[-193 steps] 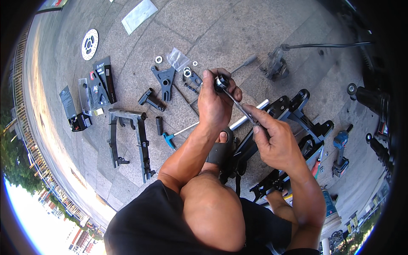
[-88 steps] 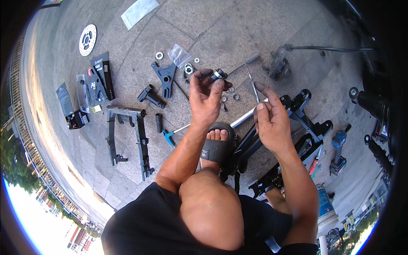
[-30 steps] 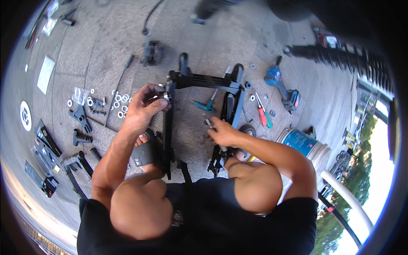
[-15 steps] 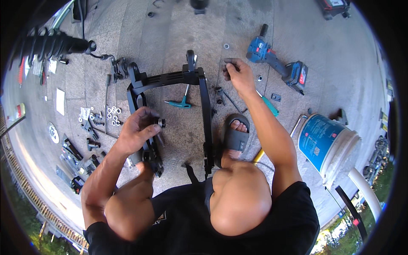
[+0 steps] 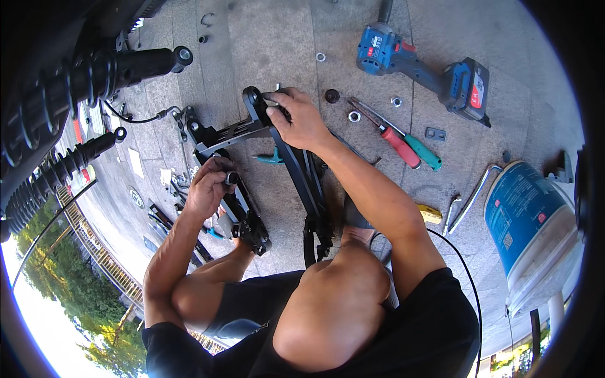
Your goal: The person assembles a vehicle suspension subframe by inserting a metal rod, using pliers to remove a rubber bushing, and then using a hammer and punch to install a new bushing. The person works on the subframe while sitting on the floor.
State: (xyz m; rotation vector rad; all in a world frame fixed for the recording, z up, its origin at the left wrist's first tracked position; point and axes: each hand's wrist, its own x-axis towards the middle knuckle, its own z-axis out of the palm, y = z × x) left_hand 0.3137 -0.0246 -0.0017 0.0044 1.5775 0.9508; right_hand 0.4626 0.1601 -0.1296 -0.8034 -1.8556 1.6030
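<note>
**Left hand (image 5: 208,189) pinches a small dark round part (image 5: 232,178) by a black frame (image 5: 297,170)**

The left hand has the small dark round part between its thumb and fingers; the part is over the left side of the frame, and I cannot tell if the two touch; the right hand (image 5: 296,118) is at the far right corner of the frame, with its bent fingers against it; I cannot tell if it grips the corner hard or just rests there; the frame is on the stone ground (image 5: 277,205), in front of the person, with its two long sides pointing near; a teal-handled tool (image 5: 270,157) lies between those sides.

To the right of the frame, a red-handled screwdriver (image 5: 401,148) and a green-handled screwdriver (image 5: 424,153) lie side by side; a black ring (image 5: 331,96) is to the left of their far ends; farther off is a big blue power tool (image 5: 403,60); a small dark flat plate (image 5: 435,133) lies to the right of the green handle; at the right edge is a blue and white bucket (image 5: 529,211), with a silver bar (image 5: 474,198) on the ground to its left; on the far left, a black spring shock (image 5: 148,65) sticks into view.
</note>
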